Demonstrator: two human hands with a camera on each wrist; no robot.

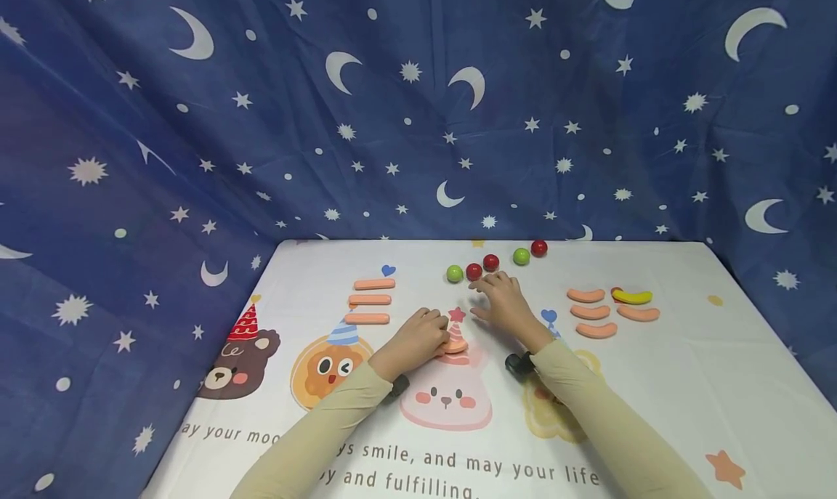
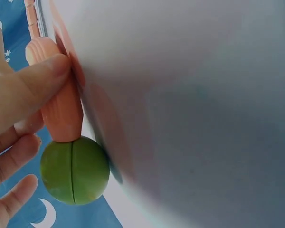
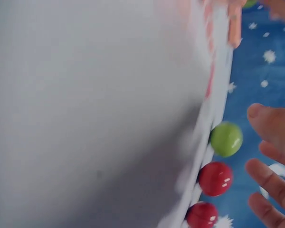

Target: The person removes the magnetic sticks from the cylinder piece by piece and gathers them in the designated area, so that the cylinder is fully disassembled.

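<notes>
My left hand (image 1: 418, 339) pinches a salmon-pink toy sausage (image 2: 61, 104) low over the printed rabbit's hat, its thumb laid across the sausage. A green ball (image 2: 75, 171) with a seam line sits right at one end of that sausage in the left wrist view; the left hand hides it in the head view. To the right, my right hand (image 1: 505, 304) holds nothing, fingers spread and slightly bent. Its fingertips are close to a red ball (image 1: 474, 272) in the back row, beside another red ball (image 1: 491, 262) and a green ball (image 1: 454, 273).
Three straight sausages (image 1: 371, 300) lie at the left. Several curved sausages (image 1: 591, 312) lie at the right, with a yellow banana-shaped piece (image 1: 632, 297) overlapping a small red thing. Farther back are a green ball (image 1: 521, 256) and a red ball (image 1: 539, 248), before the blue curtain (image 1: 392, 121).
</notes>
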